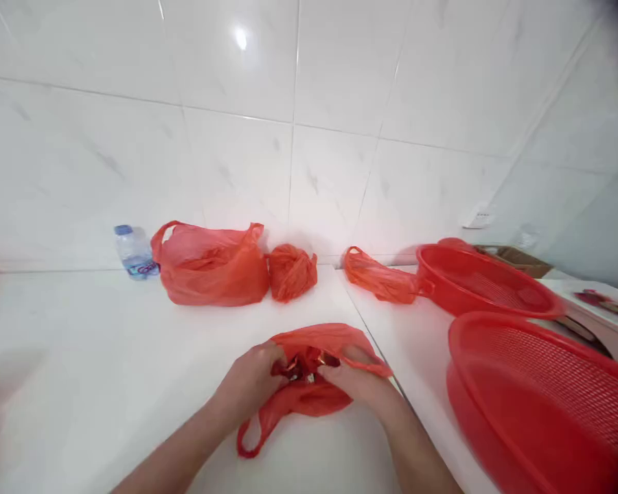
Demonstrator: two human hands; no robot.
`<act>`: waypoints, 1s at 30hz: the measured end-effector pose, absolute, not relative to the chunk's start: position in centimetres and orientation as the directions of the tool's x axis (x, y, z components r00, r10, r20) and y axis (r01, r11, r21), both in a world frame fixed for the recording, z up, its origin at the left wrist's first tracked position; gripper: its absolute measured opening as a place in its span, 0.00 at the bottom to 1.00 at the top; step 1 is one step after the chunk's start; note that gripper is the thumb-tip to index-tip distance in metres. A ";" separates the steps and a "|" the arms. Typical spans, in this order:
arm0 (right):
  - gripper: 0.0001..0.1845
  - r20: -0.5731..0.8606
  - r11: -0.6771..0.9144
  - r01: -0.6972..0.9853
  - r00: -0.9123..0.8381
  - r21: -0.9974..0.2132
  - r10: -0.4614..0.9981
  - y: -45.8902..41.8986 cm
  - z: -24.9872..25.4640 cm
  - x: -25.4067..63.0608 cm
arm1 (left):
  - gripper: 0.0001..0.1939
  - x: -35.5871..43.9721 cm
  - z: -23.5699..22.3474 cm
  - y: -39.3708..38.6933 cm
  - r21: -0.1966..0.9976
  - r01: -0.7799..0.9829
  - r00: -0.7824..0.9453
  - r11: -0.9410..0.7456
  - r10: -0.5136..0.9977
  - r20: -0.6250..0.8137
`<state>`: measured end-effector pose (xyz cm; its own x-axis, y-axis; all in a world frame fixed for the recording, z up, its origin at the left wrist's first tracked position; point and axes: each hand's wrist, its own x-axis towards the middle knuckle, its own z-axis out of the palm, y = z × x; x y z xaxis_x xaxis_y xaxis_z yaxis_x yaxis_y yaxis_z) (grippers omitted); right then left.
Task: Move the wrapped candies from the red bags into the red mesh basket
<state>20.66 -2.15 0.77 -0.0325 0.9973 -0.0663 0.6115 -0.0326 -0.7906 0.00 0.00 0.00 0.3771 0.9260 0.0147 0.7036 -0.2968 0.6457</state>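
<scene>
A red plastic bag (pixel 314 399) lies on the white tabletop in front of me, its mouth spread apart and one handle loop trailing toward me. Small shiny wrapped packets (pixel 301 365), red with bits of silver and gold, show inside it. From the left, my left hand (pixel 257 376) reaches into the mouth; its fingers are curled and their tips are hidden among the packets. My right hand (pixel 354 376) enters from the other side, a handle of the bag lying across it. Its thumb presses on the packets, while the other fingers are partly covered by red film.
Along the tiled wall stand a water bottle (pixel 134 252), a large red bag (pixel 216 271), a bunched red bag (pixel 292 272) and a flatter red bag (pixel 381 276). On the right are a near red basket (pixel 525 412), a farther red basket (pixel 435 285) and a cardboard box (pixel 518 259).
</scene>
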 end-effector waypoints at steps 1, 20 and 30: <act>0.07 -0.074 -0.058 0.600 -0.001 -0.798 0.997 -1.9 0.8 20.8 | 0.01 -0.2 -0.1 0.1 0.636 0.719 0.351 -0.281 0.936 0.017; 0.10 -0.281 -0.271 -0.215 0.014 -0.938 0.960 -0.3 0.1 21.7 | 0.14 -0.1 5.4 0.2 0.855 0.471 0.335 -0.216 0.941 0.052; 0.15 -0.116 -0.153 0.217 0.174 -0.964 0.978 0.2 -1.2 20.6 | 0.15 1.8 2.8 1.9 0.993 -0.016 0.485 0.119 0.869 -0.096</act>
<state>20.63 0.15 -1.23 0.1740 0.9778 -0.1164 0.2171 -0.1534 -0.9640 1.83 1.87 2.78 0.4849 0.8692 -0.0963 -0.0164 0.1191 0.9928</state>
